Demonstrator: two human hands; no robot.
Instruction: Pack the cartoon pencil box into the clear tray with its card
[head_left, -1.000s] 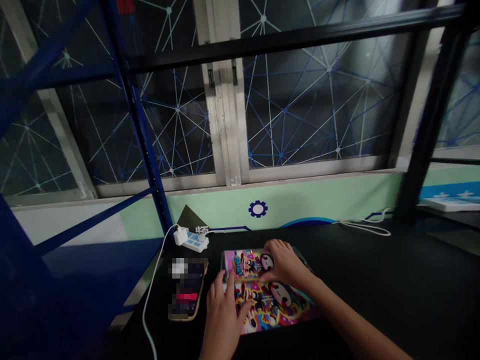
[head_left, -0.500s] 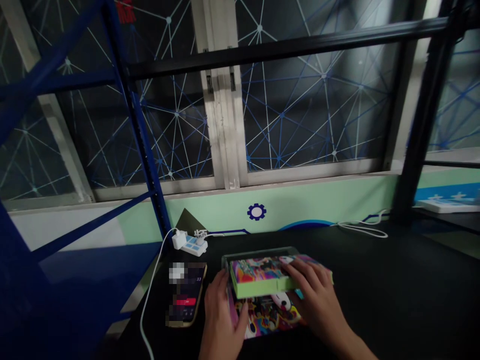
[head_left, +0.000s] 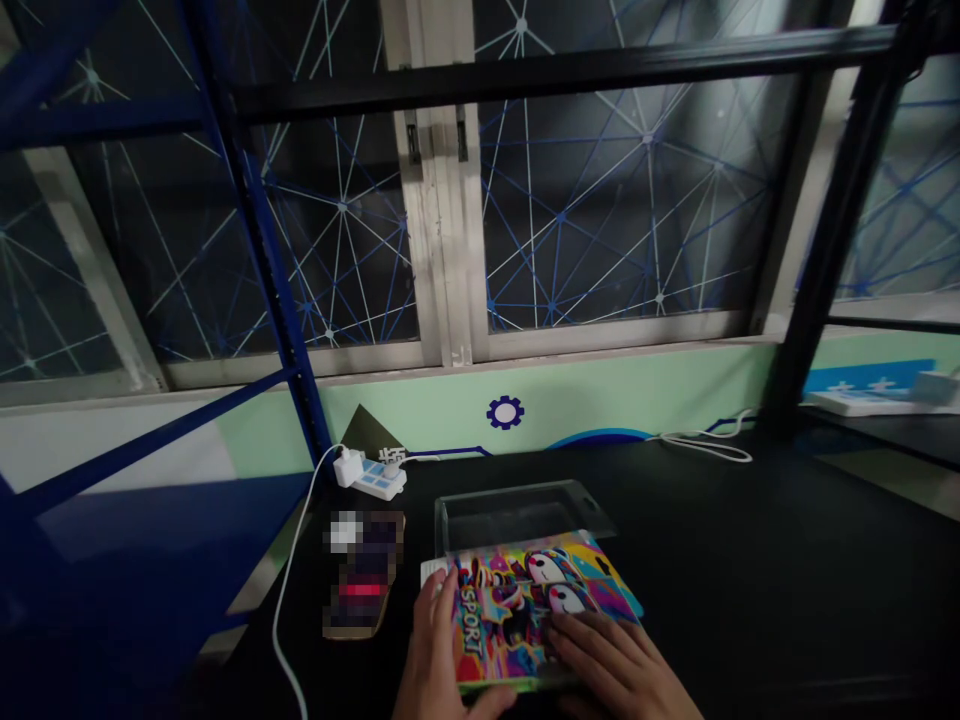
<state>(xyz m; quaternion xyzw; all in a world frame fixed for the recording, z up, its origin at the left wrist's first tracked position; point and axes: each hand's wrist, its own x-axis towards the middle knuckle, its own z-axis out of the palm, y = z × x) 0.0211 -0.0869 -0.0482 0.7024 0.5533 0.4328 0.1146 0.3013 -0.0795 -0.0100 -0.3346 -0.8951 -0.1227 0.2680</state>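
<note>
A flat, colourful package (head_left: 510, 600) with cartoon figures and the word "SPORT" lies tilted in front of me, a thin green edge showing at its near side. My left hand (head_left: 439, 640) is closed round its left edge, fingers on top and thumb at the near edge. Across the lower right of the printed face lie the fingers of my right hand (head_left: 615, 655), its thumb mostly hidden at the near edge. Just behind the package, a clear plastic tray (head_left: 525, 492) rests on the black table, its near part covered by the package.
To the left lies a phone (head_left: 367, 575) with a partly blurred screen. A white power strip (head_left: 381, 478) with plugs and a white cable (head_left: 281, 610) is beyond it. Another cable (head_left: 705, 447) lies by the wall. A dark post (head_left: 814, 260) stands at the right.
The green-sided box that was raised over the printed card has come down and nearer to me. The printed face now shows wide, and the clear tray behind is uncovered. My right hand moved nearer.
</note>
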